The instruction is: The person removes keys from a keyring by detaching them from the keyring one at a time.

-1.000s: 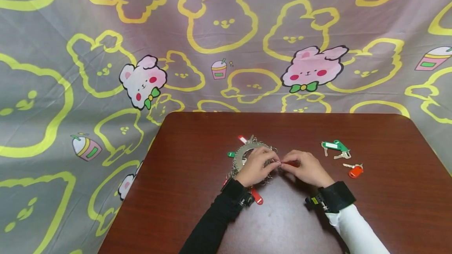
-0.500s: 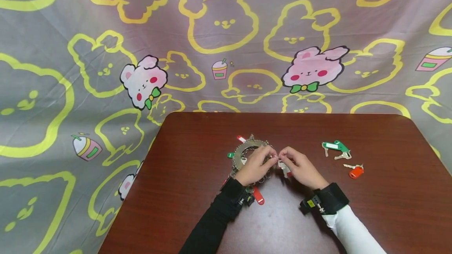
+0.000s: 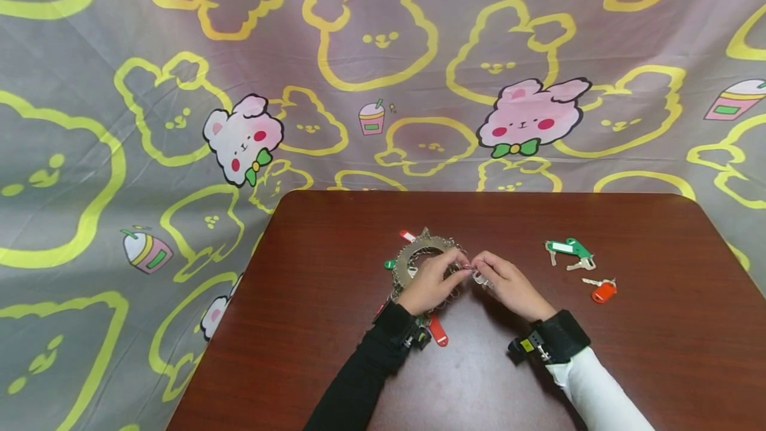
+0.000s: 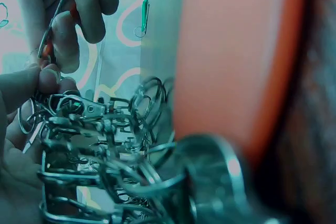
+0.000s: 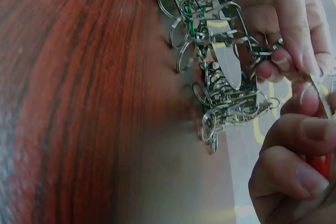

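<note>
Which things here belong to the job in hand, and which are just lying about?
Likely the job's:
flat round silver metal ring, at the left hand
red plastic tag, in the right hand

Lying apart:
two green plastic tags with silver keys
orange-red plastic tag with silver key

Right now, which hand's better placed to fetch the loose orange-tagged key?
Likely the right hand: nearer the orange-tagged key, though holding a red tag; left hand is farther, at the metal ring.

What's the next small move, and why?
Perhaps steady the left hand and ease the red tag in the right hand toward it: the hands meet at a thin metal piece beside the large metal ring, the right gripping the tag.
</note>
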The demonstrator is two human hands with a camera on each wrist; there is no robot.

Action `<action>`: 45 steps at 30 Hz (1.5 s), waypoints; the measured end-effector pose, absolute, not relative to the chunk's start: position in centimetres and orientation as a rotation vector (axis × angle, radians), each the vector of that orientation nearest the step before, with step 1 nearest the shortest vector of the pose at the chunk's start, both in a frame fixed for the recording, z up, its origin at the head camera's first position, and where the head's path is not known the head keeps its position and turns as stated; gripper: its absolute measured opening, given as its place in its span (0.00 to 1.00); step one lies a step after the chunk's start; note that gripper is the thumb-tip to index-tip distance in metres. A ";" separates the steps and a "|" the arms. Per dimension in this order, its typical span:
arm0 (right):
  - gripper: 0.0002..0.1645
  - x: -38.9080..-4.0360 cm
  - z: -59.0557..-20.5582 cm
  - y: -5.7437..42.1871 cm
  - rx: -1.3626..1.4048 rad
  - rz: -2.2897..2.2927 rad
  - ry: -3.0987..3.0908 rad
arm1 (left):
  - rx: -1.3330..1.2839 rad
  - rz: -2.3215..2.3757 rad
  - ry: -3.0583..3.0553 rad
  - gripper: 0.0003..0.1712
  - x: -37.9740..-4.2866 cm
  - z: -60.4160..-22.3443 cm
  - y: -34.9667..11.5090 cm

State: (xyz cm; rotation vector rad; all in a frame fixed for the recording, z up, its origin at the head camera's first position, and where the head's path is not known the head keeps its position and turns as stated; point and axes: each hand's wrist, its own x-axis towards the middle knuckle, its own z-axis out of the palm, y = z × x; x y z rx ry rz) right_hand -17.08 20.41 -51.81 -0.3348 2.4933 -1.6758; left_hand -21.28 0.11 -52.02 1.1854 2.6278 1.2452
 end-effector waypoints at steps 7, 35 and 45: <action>0.06 -17.0 -51.7 20.9 -0.555 -1.525 2.705 | 1.155 1.325 2.582 0.05 -21.4 -51.9 0.1; 0.09 -16.8 -50.5 22.8 -0.630 -1.489 2.695 | 1.346 1.174 2.681 0.06 -21.5 -51.7 -0.1; 0.10 -16.8 -50.8 22.4 -0.856 -1.313 2.999 | 1.188 1.365 2.382 0.05 -22.0 -51.9 -1.2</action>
